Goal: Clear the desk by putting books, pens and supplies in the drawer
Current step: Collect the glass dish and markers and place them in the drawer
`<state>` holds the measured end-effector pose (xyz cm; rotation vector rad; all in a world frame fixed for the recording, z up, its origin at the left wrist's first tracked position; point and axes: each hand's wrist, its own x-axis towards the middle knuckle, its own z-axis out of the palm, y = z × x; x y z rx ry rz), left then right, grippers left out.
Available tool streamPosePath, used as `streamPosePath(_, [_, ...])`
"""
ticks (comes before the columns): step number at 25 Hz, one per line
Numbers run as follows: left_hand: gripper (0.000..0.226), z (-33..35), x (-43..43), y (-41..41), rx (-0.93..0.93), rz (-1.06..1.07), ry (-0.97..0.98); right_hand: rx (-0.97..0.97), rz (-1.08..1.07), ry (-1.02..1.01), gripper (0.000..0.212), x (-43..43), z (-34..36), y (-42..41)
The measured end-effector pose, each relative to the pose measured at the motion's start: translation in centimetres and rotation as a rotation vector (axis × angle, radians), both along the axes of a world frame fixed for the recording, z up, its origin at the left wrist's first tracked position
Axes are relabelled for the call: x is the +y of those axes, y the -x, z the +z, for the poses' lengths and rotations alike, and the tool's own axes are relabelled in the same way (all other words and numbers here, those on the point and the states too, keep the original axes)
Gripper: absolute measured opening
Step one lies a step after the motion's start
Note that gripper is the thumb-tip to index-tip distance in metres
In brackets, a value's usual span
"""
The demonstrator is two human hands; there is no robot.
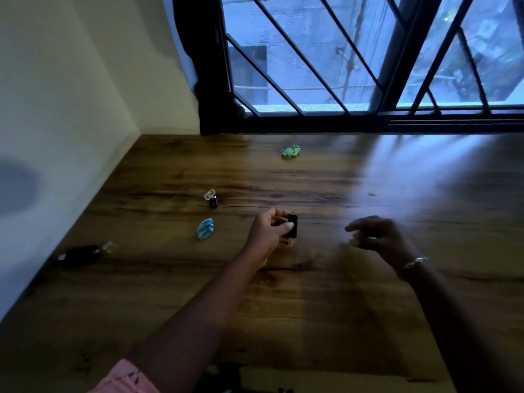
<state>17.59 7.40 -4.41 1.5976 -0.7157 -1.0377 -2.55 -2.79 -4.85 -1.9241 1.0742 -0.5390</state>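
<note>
Left hand (268,232) is pinching a small black thing (293,225) between thumb and fingers, holding it just above the desk (312,307). It has shiny pinkish bits at its top and bottom ends. It is looking hard and light, like a little plastic block, so one hand should be enough. The smooth sides may be slippery, so gripping it across the flat sides, as the fingers are doing, seems best. The shiny ends may be the weak parts, so I would not squeeze there.

Off to the side of the left hand, the right hand (374,234) is hanging over the desk with its fingers curling a little. It is blurry, so I cannot tell if it is holding anything. A bracelet (415,262) is sitting on that wrist.

On the outer side of the left hand, quite near, a blue crumpled scrap (204,228) is lying. A bit past that, a tiny black piece with a clear cap (211,198) is resting. Far beyond the fingers, near the window (312,52), a green crumpled scrap (291,151) is lying. Way out by the wall (71,109), a long black thing (80,255) is lying too.

Nothing is blocking the hand. I cannot see the drawer clearly.
</note>
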Motion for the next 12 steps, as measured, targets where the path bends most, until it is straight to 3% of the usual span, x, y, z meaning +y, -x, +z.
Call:
streamPosePath(6, [0.018, 0.1, 1.6, -2.9, -0.013, 0.061, -0.027, -0.280, 0.101, -0.253, 0.018, 1.5, 2.6, -9.1])
streamPosePath(10, [0.019, -0.1, 2.5, -3.5, -0.050, 0.075, -0.017, -0.290, 0.091, -0.301, 0.006, 2.3, 3.1, -11.8])
streamPosePath(12, [0.022, 0.0, 2.9, -3.6, -0.075, 0.062, -0.007, -0.269, 0.061, -0.285, 0.013, 2.5, 2.9, -12.5])
